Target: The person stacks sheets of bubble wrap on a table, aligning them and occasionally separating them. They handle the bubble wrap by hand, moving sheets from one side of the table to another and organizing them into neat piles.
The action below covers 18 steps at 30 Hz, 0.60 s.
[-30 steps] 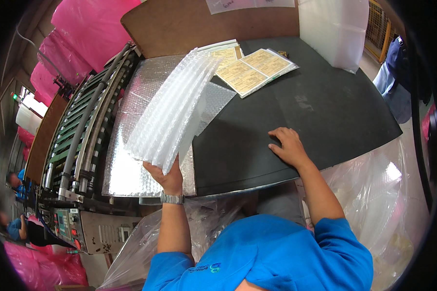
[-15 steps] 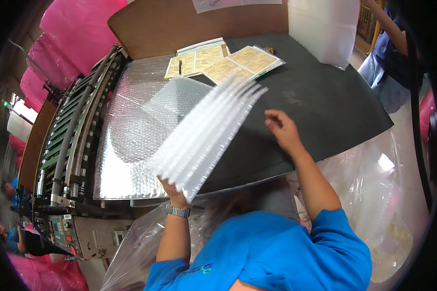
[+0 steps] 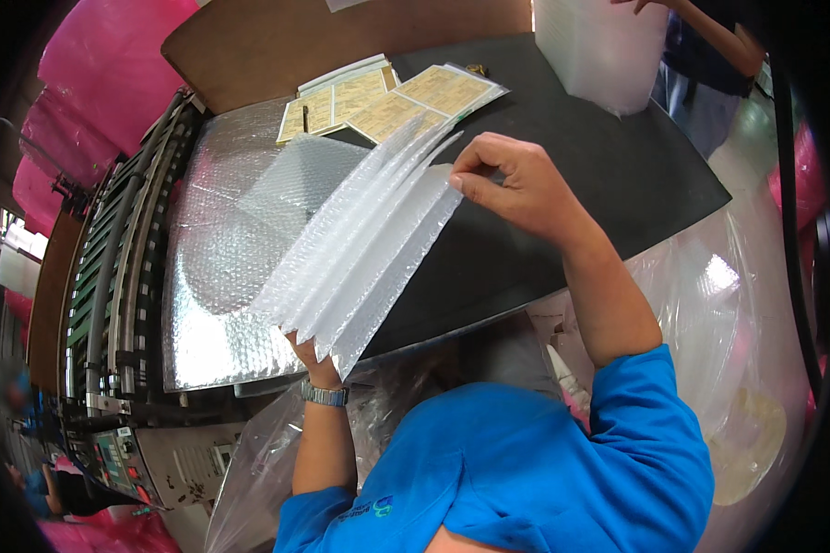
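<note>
A fanned stack of white bubble wrap sheets (image 3: 364, 244) is held up at a tilt over the dark table. My left hand (image 3: 312, 358) grips the stack at its lower end, with most of its fingers hidden behind the sheets. At the upper right corner of the outermost sheet, my right hand (image 3: 512, 180) pinches the edge between thumb and forefinger. A smaller translucent bubble wrap piece (image 3: 295, 180) lies behind the stack, on top of a large clear bubble wrap sheet (image 3: 203, 267) spread over the table's left side.
Yellow printed sheets (image 3: 424, 100) and a pen (image 3: 305, 118) lie at the table's back. A tall white stack (image 3: 599, 55) stands back right, with another person's hand (image 3: 650, 5) on it. A roller machine (image 3: 120, 267) borders the left; clear plastic film (image 3: 692, 304) hangs at right.
My right hand has moved up and left from open air to the stack and now pinches a sheet's corner. The sheets have spread farther apart. The whole view has shifted slightly.
</note>
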Tool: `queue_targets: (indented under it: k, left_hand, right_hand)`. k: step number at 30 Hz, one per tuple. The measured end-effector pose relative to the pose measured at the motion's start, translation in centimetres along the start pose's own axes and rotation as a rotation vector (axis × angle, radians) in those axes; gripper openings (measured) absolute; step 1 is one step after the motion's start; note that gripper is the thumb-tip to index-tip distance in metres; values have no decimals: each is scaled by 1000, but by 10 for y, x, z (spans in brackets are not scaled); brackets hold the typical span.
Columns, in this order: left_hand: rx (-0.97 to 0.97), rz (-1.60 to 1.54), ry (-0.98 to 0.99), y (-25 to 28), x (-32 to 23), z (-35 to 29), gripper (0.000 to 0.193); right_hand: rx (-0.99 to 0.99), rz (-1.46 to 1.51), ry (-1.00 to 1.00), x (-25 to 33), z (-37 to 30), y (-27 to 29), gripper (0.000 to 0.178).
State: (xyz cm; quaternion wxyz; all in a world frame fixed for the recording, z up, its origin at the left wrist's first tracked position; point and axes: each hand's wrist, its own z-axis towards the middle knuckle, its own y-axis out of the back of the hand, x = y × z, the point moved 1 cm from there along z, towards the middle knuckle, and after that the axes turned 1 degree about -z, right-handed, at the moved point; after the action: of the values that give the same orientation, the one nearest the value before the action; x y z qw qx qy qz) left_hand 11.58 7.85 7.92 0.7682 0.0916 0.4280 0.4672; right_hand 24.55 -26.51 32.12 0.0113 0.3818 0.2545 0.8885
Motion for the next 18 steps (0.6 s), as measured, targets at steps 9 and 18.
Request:
queue_targets:
  k: [9,18]
  left_hand:
    - [51,68,-55,4,-17,6,31]
    - [115,173,-109,7,-30,7,25]
  right_hand:
    - [-51,-44,-113,0,-14,-3,19]
    - [209,745,-381,-30,-12,-22,29]
